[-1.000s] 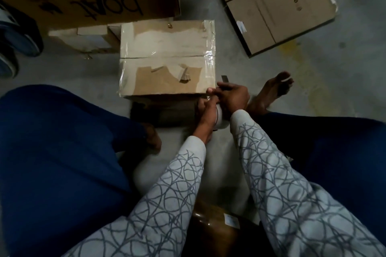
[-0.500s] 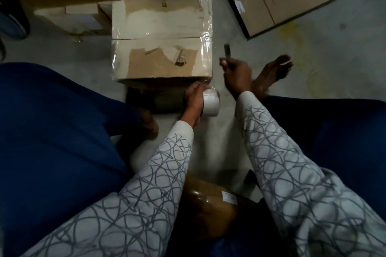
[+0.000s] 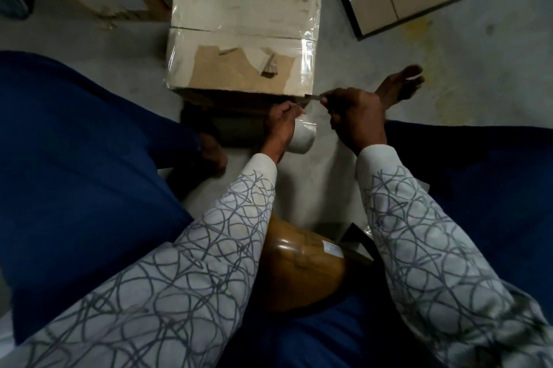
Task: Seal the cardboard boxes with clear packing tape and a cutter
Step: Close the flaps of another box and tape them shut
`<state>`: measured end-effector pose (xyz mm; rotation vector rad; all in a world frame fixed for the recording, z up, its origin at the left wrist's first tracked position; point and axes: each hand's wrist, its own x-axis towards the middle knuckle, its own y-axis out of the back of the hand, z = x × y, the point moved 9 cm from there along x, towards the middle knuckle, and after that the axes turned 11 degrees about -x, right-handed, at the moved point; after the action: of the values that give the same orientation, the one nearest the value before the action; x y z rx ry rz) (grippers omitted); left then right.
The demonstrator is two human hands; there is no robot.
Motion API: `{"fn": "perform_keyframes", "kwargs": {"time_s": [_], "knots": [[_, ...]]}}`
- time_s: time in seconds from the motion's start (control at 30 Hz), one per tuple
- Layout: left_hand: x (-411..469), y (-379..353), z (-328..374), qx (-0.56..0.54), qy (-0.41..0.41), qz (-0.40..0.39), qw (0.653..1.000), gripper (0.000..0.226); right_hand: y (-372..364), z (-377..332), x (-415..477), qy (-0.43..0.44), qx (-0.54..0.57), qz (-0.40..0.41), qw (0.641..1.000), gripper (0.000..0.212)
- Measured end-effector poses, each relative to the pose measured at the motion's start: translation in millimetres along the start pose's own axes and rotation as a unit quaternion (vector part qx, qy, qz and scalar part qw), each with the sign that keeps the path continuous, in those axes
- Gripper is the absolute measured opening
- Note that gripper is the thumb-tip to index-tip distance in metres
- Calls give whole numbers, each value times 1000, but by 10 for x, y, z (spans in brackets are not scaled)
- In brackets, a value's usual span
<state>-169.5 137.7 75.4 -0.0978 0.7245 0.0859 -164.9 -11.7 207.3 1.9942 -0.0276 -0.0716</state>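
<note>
Right hand (image 3: pixel 354 120) back beside one tape roll (image 3: pixel 302 140), one cutter (image 3: pixel 312 97)

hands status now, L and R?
Left hand: closed, gripping the tape roll.
Right hand: closed, pinching the cutter.

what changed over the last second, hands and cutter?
The right hand swung the cutter away from the cardboard box corner, then back to that corner. Unchanged: the left hand grips the tape roll, the right grips the cutter; the box stayed put.
</note>
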Motion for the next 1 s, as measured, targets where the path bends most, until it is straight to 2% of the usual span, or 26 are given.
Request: {"fn": "perform_keyframes", "kwargs": {"time_s": [0.1,0.2,0.27,0.37,0.4,0.47,0.5,0.53,0.6,0.67,0.73,0.8,0.83,0.87,0.9,1.0], "knots": [[-49,-35,-5,18,18,-13,1000,15,-343,42,23,13,-103,-67,992,21],[-49,21,-83,59,34,-28,997,11,-677,338,-120,-52,-161,-185,968,19],[-64,106,-86,50,39,-16,998,11,-620,558,-164,-169,-103,-165,966,25],[-127,124,-6,13,55,-17,998,18,-386,725,-215,-365,36,-48,929,23],[-149,111,58,25,50,-25,998,20,-386,717,-229,-399,108,-20,910,21],[-168,102,227,56,18,-44,997,11,-438,599,-219,-414,236,-12,879,8],[-181,136,310,71,3,-45,996,8,-447,520,-211,-408,283,-11,868,5],[-203,210,409,84,-5,-38,996,10,-427,451,-197,-399,318,1,860,11],[-247,412,636,95,-31,-11,995,14,-354,293,-133,-364,341,17,866,33],[-280,622,919,188,-99,22,977,25,-217,112,15,-268,256,45,928,48],[-305,783,1198,289,-152,36,944,28,-175,-246,177,-128,133,44,982,40],[-354,1039,1423,305,-146,89,937,20,-328,-629,315,-26,57,30,998,34],[-396,1198,1536,299,-147,129,934,12,-455,-784,375,-7,45,6,999,36],[-394,1391,1597,282,-133,165,936,14,-633,-912,435,4,53,-28,998,41],[-366,1549,1608,257,-110,185,942,28,-828,-1029,461,18,58,-86,994,46],[82,2043,1409,169,-16,191,967,118,-1271,-1253,398,116,12,-238,964,66]]}}
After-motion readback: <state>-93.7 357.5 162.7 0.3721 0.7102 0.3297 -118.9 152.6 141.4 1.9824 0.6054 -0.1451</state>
